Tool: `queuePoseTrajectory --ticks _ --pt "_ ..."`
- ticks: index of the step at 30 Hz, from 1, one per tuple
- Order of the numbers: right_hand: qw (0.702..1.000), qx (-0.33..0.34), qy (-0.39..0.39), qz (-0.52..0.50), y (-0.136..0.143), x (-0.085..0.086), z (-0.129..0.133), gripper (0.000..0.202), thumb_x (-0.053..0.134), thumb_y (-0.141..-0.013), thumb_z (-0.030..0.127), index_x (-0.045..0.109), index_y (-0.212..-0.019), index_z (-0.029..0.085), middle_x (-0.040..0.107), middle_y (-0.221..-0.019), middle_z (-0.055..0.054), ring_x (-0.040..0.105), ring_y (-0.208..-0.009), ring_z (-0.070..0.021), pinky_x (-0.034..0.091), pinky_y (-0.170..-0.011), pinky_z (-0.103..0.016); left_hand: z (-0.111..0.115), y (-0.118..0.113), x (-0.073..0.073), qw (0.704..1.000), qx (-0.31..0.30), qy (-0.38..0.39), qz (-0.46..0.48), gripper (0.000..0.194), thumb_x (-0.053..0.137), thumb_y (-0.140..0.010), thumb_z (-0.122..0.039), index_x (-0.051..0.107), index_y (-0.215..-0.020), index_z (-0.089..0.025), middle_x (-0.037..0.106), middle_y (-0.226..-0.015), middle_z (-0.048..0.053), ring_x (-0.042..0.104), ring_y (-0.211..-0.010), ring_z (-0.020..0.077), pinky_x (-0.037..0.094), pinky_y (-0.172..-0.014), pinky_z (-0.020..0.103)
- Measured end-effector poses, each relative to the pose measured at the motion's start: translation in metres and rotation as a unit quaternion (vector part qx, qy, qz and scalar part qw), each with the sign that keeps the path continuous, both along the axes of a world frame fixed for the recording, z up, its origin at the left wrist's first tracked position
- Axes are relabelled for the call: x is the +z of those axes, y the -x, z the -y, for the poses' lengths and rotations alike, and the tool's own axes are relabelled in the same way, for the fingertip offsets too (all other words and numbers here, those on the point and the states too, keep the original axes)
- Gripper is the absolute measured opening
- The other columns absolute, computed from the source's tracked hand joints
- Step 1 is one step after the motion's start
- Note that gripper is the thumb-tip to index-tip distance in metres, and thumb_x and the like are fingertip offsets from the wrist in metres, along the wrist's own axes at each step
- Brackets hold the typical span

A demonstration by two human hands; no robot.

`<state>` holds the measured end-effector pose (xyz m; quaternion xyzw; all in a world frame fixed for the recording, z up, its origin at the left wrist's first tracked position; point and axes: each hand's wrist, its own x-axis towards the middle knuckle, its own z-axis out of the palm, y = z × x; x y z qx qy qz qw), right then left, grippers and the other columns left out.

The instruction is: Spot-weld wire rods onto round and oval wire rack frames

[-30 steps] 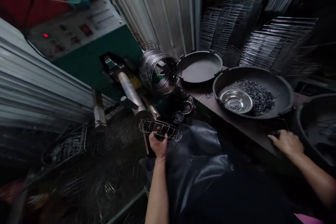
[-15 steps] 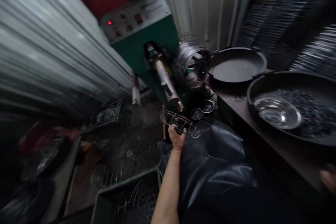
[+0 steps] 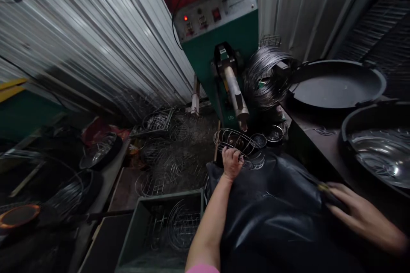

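Clearly the left hand [image 3: 232, 163] is closed around the near rim of a small oval wire basket [image 3: 240, 145], fingers curled through the wires, holding it just under the metal nose of the green machine [image 3: 224, 51]. That basket hovers over the front edge of the black apron [image 3: 272, 204] that covers the lap, with two small round dishes [image 3: 267, 136] just beside it to the right. On the other side, the right hand [image 3: 355, 213] lies low by the edge of the dark table [image 3: 320, 149], fingers stretched out and loosely parted; a small dark piece may sit under the fingertips, but blur makes it impossible to tell whether anything is gripped. Judging from this, the step in hand looks like presenting the basket to the machine's tip, and the next move would call for a steady hold and exact lining-up of one wire joint beneath it. Further out, a wire coil [image 3: 265, 74] hangs beside the machine, a grey crate [image 3: 134, 239] holding wire rings stands on the floor, and wide black pans [image 3: 336, 85] rest on the table.
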<state>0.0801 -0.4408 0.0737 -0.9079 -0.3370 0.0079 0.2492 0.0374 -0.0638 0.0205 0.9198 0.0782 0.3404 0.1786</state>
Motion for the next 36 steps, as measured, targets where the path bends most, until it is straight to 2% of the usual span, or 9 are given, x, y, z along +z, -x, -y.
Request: queuePoseTrajectory --ticks 2,5,7,12,19,21,25,31,36 --pt "0.998 0.061 0.011 -0.012 -0.010 0.022 -0.031 0.029 0.049 -0.074 0.033 0.063 -0.099 0.029 0.061 -0.112 -0.012 0.061 -0.096 -0.0281 0.052 -0.078 -0.039 -0.002 0.003 0.006 0.999 -0.026 -0.030 -0.016 0.018 0.055 -0.071 -0.017 0.057 -0.088 -0.024 0.060 -0.090 0.006 0.055 -0.094 0.0208 0.027 -0.102 0.049" --pt "0.996 0.073 -0.031 0.041 -0.018 0.054 -0.073 0.028 0.047 -0.076 0.032 0.061 -0.099 0.023 0.058 -0.115 -0.011 0.057 -0.103 -0.0267 0.049 -0.086 -0.038 -0.003 0.005 0.012 0.996 -0.053 -0.059 -0.034 0.021 0.055 -0.072 -0.015 0.060 -0.090 -0.026 0.062 -0.091 0.005 0.055 -0.095 0.0209 0.025 -0.102 0.049" --pt "0.993 0.076 -0.052 0.071 -0.020 0.063 -0.090 0.026 0.046 -0.078 0.030 0.061 -0.098 0.022 0.058 -0.115 -0.012 0.055 -0.105 -0.0256 0.047 -0.088 -0.038 -0.002 0.005 0.015 0.996 -0.050 -0.069 -0.039 0.021 0.055 -0.073 -0.016 0.061 -0.090 -0.027 0.063 -0.092 0.005 0.056 -0.095 0.0210 0.025 -0.102 0.049" --pt "0.989 0.112 0.041 0.084 -0.022 0.051 -0.097 0.020 0.049 -0.072 0.026 0.063 -0.086 0.020 0.063 -0.101 -0.012 0.060 -0.087 -0.0250 0.050 -0.074 -0.038 -0.002 0.003 0.016 0.996 -0.036 -0.073 -0.045 0.020 0.051 -0.077 -0.016 0.062 -0.089 -0.028 0.064 -0.088 0.004 0.056 -0.091 0.0193 0.024 -0.101 0.047" --pt "0.982 0.068 -0.065 0.165 -0.012 0.074 -0.093 0.023 0.046 -0.081 0.028 0.061 -0.097 0.020 0.059 -0.112 -0.012 0.056 -0.102 -0.0246 0.046 -0.087 -0.037 -0.003 0.002 0.014 0.992 -0.008 -0.128 -0.009 0.020 0.051 -0.076 -0.015 0.062 -0.090 -0.027 0.063 -0.089 0.004 0.056 -0.089 0.0186 0.022 -0.101 0.046" --pt "0.982 0.071 -0.060 0.166 -0.012 0.069 -0.098 0.020 0.047 -0.080 0.025 0.061 -0.093 0.019 0.060 -0.109 -0.012 0.057 -0.099 -0.0249 0.048 -0.084 -0.037 -0.001 0.001 0.012 0.985 0.000 -0.169 0.016 0.019 0.052 -0.077 -0.015 0.061 -0.089 -0.026 0.064 -0.088 0.003 0.055 -0.088 0.0175 0.021 -0.100 0.045" --pt "0.987 0.083 0.028 0.135 -0.016 0.050 -0.099 0.017 0.048 -0.076 0.022 0.061 -0.086 0.018 0.063 -0.099 -0.011 0.061 -0.083 -0.0240 0.052 -0.069 -0.036 0.000 0.004 0.010 0.971 -0.015 -0.234 0.043 0.018 0.052 -0.078 -0.015 0.061 -0.088 -0.027 0.064 -0.086 0.001 0.055 -0.086 0.0154 0.019 -0.101 0.041" --pt "0.983 0.056 -0.067 0.162 -0.010 0.062 -0.096 0.024 0.046 -0.082 0.026 0.060 -0.100 0.017 0.059 -0.111 -0.013 0.056 -0.103 -0.0250 0.048 -0.087 -0.038 -0.002 0.008 0.012 0.968 0.011 -0.242 0.070 0.015 0.054 -0.077 -0.015 0.061 -0.086 -0.025 0.064 -0.082 0.001 0.054 -0.084 0.0164 0.018 -0.101 0.044" --pt "0.991 0.093 0.056 0.082 -0.012 0.051 -0.104 0.019 0.049 -0.074 0.020 0.062 -0.088 0.017 0.064 -0.096 -0.011 0.062 -0.082 -0.0234 0.053 -0.069 -0.035 0.001 0.006 0.010 0.968 -0.019 -0.242 0.069 0.016 0.053 -0.076 -0.015 0.061 -0.086 -0.025 0.063 -0.083 0.002 0.054 -0.086 0.0167 0.019 -0.102 0.046"
